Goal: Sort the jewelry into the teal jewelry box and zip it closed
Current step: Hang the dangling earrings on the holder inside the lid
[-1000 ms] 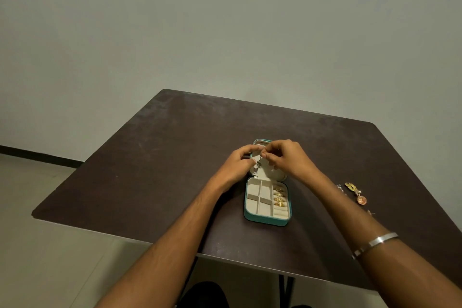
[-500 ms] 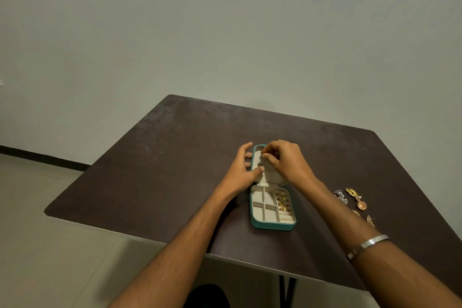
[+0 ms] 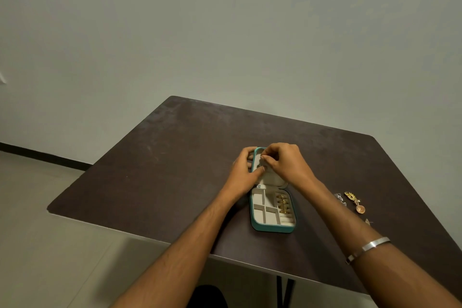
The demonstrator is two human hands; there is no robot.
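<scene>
Teal jewelry box (image 3: 271, 228) with cream lining and gold rings (image 3: 283, 205); dark brown, scuffed worktop (image 3: 175, 170); gold and copper pieces (image 3: 355, 202) near its right edge; silver bangle (image 3: 367, 247).

A dark brown table (image 3: 180, 157) with rounded corners fills the middle of the view, its matte top marked with faint pale scuffs, most of them toward its far left part. Behind the table rises a plain grey-green wall (image 3: 225, 32), bare across its whole width. Left of the table, a black baseboard (image 3: 45, 156) runs along the foot of that wall. Below the table's left edge lies a pale tiled floor (image 3: 50, 245), with thin joint lines crossing it. Under the table's near edge, a dark metal leg (image 3: 283, 291) shows, forked into two slanting bars.
</scene>
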